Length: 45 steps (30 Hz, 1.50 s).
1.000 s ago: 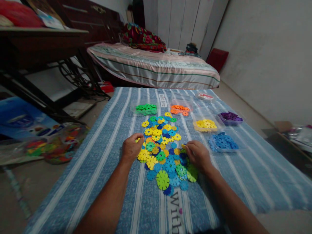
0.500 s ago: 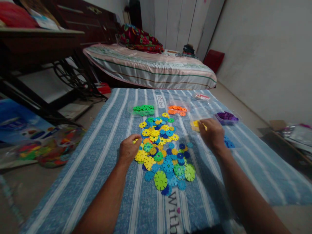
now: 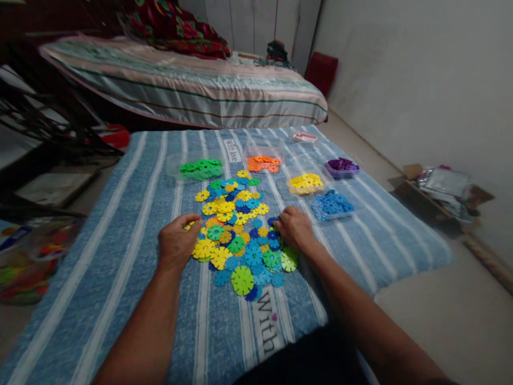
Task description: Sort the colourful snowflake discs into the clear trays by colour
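A loose pile of notched plastic discs (image 3: 253,252) in yellow, blue, green and orange is spread over the striped cloth. At its left edge my left hand (image 3: 179,239) is closed, with a yellow notched disc (image 3: 187,226) showing at the fingertips. My right hand (image 3: 295,229) rests at the right edge, fingers bent down among dark blue discs; what lies under the fingertips is hidden. Beyond it stand a clear tub of yellow discs (image 3: 306,183) and another of blue discs (image 3: 332,204).
Farther back are tubs of green discs (image 3: 201,168), orange discs (image 3: 263,163) and purple discs (image 3: 342,166). A small red-and-white packet (image 3: 304,137) lies near the far edge. A bed (image 3: 192,88) stands beyond the table, an opened carton (image 3: 441,195) on the floor at right.
My right hand has moved from the tub of yellow discs to the pile's right edge. My left hand stays by the pile's left side. The view has shifted right and down.
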Each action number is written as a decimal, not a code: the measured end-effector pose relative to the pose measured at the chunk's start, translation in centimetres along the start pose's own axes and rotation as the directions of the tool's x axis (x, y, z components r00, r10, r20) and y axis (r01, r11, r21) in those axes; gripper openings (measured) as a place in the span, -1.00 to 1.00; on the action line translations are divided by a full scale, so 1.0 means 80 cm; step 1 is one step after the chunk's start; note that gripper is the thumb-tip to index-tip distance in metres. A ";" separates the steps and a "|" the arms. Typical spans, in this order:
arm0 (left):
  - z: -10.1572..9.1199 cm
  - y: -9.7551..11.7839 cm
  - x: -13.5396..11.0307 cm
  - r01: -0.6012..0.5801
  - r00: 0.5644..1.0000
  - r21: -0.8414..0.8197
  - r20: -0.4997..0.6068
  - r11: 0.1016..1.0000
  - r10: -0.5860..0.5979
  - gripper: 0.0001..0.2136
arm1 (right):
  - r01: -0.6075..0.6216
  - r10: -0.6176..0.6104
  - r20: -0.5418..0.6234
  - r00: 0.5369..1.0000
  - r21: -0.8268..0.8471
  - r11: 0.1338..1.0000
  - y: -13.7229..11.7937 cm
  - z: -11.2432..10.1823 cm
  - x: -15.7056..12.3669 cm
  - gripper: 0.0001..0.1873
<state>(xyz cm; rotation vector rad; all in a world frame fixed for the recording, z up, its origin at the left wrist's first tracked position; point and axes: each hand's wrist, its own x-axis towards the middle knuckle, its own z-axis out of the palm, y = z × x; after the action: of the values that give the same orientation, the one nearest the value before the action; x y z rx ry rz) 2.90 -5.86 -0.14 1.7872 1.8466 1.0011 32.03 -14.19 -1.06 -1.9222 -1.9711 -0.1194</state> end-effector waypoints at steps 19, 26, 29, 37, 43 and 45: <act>0.000 0.009 0.000 0.045 0.999 0.061 0.002 0.997 -0.046 -0.71 | 0.025 -0.009 -0.118 0.993 0.138 0.990 -0.001 0.007 -0.010 -0.81; -0.001 0.011 0.000 0.052 0.999 0.047 0.002 0.998 -0.052 -0.73 | 0.035 -0.006 -0.155 0.988 0.182 0.983 -0.002 0.008 -0.008 -0.78; 0.000 0.009 0.000 0.051 0.999 0.036 -0.006 0.998 -0.051 -0.73 | 0.033 0.001 -0.165 0.986 0.200 0.979 -0.003 0.007 -0.008 -0.77; 0.000 0.006 -0.001 0.001 1.000 0.046 -0.013 0.999 0.000 -0.74 | 0.047 -0.014 -0.158 0.987 0.205 0.978 -0.015 -0.003 -0.010 -0.80; -0.002 0.010 -0.002 0.036 0.999 0.037 0.008 0.999 -0.036 -0.72 | 0.140 -0.096 -0.196 0.976 0.225 0.964 -0.040 -0.014 -0.016 -0.80; -0.002 0.010 -0.002 0.029 1.000 0.036 0.001 0.999 -0.029 -0.73 | 0.172 -0.125 -0.202 0.971 0.236 0.956 -0.047 -0.015 -0.019 -0.79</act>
<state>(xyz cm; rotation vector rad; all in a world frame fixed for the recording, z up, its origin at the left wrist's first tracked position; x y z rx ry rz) 3.41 -6.11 0.51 1.7755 1.8953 0.9612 28.60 -16.19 0.28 -1.5449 -1.9037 -0.0798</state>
